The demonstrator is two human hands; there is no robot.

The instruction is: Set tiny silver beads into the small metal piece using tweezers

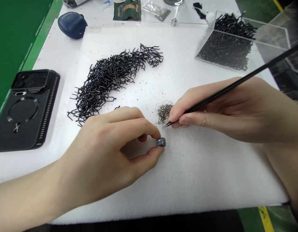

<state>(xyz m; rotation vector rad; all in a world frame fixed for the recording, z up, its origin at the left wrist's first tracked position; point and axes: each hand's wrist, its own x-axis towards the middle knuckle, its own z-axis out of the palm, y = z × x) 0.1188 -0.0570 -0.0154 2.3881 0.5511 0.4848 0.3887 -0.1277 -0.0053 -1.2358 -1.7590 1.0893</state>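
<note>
Between the thumb and index fingertip of my left hand is a small dark grey, shiny block-like part, held just above the white foam sheet. My right hand is closed around slim black tweezers. Their fine tips point down and left, at the lower edge of a small heap of tiny metallic pieces, close to the held part. Whether anything sits between the tips is too small to tell. Behind my left hand lies a long pile of bent black wire-like pieces.
A clear box with many black pieces stands at the back right. To the left lie a black phone and a dark blue rounded object. Along the back are a green packet and a clear bag.
</note>
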